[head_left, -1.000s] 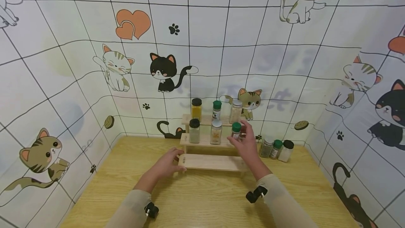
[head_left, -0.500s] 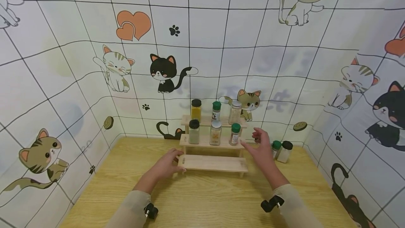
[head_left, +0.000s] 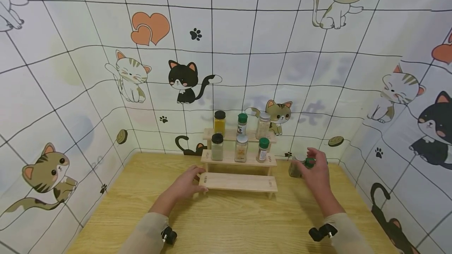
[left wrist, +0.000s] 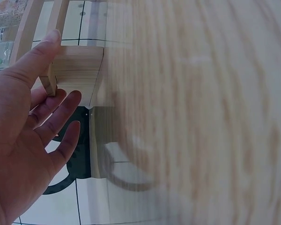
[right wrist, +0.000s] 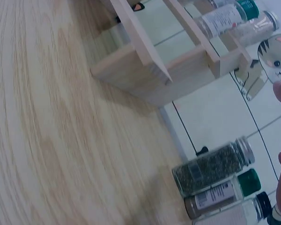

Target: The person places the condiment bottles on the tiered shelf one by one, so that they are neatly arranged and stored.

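A three-step wooden spice rack (head_left: 238,181) stands against the back wall. My left hand (head_left: 187,184) grips the left end of its lowest step, thumb on one face and fingers on the other, as the left wrist view shows. My right hand (head_left: 319,177) is right of the rack by three spice jars, thumb and fingers apart, holding nothing. In the right wrist view these are a silver-lidded jar of dried herbs (right wrist: 213,166), a green-lidded jar (right wrist: 222,193) and a black-lidded jar (right wrist: 234,213). From the head view, my hand partly hides them.
On the middle step stand a black-lidded jar (head_left: 217,148), a silver-lidded jar (head_left: 241,150) and a green-lidded jar (head_left: 263,151). The top step bears a yellow-filled jar (head_left: 219,124), a green-lidded jar (head_left: 241,125) and a silver-lidded jar (head_left: 263,126). Cat-patterned walls enclose the wooden table (head_left: 240,222).
My right hand has let go of the green-lidded jar on the middle step and moved right to the three jars beside the rack. My left hand has stayed on the lowest step.
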